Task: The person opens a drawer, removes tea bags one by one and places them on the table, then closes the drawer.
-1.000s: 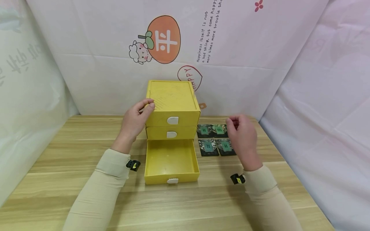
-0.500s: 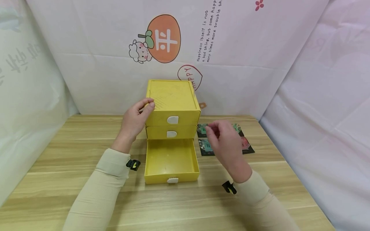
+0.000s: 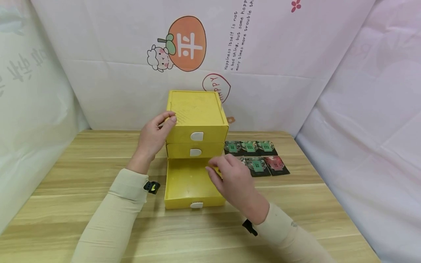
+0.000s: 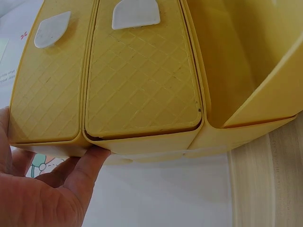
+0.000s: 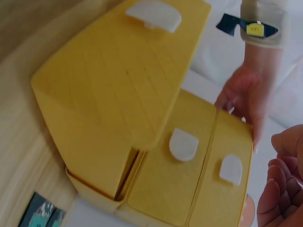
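Note:
A yellow drawer cabinet (image 3: 197, 109) with three drawers and white tabs stands on the table. Its bottom drawer (image 3: 194, 202) is pulled out, and the inside that shows holds nothing. My left hand (image 3: 152, 137) holds the cabinet's upper left edge; in the left wrist view its fingers (image 4: 87, 175) lie against the cabinet's side. Over the right wall of the pulled-out drawer hovers my right hand (image 3: 235, 180), fingers loosely bent with nothing between them. The right wrist view shows those curled fingers (image 5: 279, 187) beside the cabinet's upper drawers.
Right of the cabinet lie two rows of dark square cards (image 3: 258, 166), mostly with green centres and one red card (image 3: 277, 165). My right hand partly covers the front row. A printed white cloth (image 3: 263, 73) hangs behind the wooden table (image 3: 82, 204).
My right hand has moved left and towards me, from above the cards to over the pulled-out drawer, uncovering the cards at the right, the red one included. The left hand has stayed put.

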`<act>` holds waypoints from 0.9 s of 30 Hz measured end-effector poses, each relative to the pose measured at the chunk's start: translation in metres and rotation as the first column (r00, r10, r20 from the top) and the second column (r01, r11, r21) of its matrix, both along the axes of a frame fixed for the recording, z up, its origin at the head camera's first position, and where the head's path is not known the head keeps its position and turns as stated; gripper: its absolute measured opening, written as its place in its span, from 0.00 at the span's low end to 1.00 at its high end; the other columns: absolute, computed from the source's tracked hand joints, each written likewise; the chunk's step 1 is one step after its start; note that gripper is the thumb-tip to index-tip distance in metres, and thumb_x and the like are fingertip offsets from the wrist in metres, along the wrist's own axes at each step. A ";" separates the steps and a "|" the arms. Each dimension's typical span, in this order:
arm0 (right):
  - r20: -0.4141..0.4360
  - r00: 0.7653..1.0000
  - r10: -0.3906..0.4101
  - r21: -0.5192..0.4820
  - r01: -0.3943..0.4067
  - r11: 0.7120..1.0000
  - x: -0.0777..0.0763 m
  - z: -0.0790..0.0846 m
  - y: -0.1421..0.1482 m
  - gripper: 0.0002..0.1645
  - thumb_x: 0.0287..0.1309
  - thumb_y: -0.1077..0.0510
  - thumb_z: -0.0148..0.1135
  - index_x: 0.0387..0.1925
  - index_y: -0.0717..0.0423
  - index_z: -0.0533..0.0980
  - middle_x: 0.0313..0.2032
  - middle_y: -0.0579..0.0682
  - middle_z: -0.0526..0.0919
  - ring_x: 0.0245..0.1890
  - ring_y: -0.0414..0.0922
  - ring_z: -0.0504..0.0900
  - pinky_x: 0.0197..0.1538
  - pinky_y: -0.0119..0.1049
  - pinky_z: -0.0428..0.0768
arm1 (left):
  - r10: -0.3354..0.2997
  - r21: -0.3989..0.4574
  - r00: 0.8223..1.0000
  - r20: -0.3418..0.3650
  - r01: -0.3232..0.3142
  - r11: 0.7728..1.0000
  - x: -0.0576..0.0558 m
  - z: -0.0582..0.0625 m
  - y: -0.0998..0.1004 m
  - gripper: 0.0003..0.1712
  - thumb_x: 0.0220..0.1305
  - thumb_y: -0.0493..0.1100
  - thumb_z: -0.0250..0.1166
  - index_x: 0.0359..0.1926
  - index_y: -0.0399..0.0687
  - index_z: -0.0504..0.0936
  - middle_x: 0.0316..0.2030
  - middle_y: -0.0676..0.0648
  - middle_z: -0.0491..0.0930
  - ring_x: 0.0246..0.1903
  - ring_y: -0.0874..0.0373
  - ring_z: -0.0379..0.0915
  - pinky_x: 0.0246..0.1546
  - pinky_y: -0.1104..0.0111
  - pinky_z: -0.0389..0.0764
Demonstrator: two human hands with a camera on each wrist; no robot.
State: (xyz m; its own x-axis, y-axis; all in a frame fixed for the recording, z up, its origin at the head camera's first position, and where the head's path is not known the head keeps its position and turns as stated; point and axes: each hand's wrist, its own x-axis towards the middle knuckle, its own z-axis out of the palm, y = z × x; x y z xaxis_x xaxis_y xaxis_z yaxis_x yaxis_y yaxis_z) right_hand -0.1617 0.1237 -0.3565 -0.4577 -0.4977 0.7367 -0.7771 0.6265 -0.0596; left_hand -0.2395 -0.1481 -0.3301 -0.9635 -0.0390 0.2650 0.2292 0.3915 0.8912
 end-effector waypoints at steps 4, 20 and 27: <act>-0.017 0.999 0.050 0.041 -0.049 0.998 0.006 -0.007 -0.008 0.13 0.58 0.58 0.78 0.42 0.56 0.83 0.34 0.49 0.84 0.31 0.42 0.80 0.33 0.32 0.84 | 0.001 -0.001 1.000 -0.003 -0.001 1.000 0.000 0.000 0.000 0.33 0.74 0.70 0.55 0.69 0.61 0.78 0.71 0.50 0.74 0.69 0.47 0.71 0.66 0.46 0.75; -0.082 0.986 0.143 0.179 -0.127 0.976 0.022 -0.040 -0.026 0.13 0.55 0.56 0.79 0.42 0.48 0.85 0.33 0.44 0.82 0.31 0.39 0.81 0.32 0.29 0.82 | 0.005 0.001 1.000 0.000 -0.005 1.000 0.000 0.001 0.000 0.32 0.75 0.69 0.56 0.70 0.60 0.78 0.71 0.51 0.74 0.70 0.47 0.71 0.67 0.47 0.75; -0.147 0.978 0.149 0.241 -0.111 0.964 0.029 -0.051 -0.027 0.04 0.67 0.59 0.67 0.41 0.48 0.84 0.34 0.44 0.83 0.30 0.40 0.81 0.34 0.31 0.83 | 0.008 -0.007 1.000 -0.008 -0.008 1.000 0.001 0.001 0.000 0.32 0.75 0.69 0.55 0.70 0.60 0.78 0.71 0.50 0.75 0.70 0.47 0.72 0.66 0.47 0.75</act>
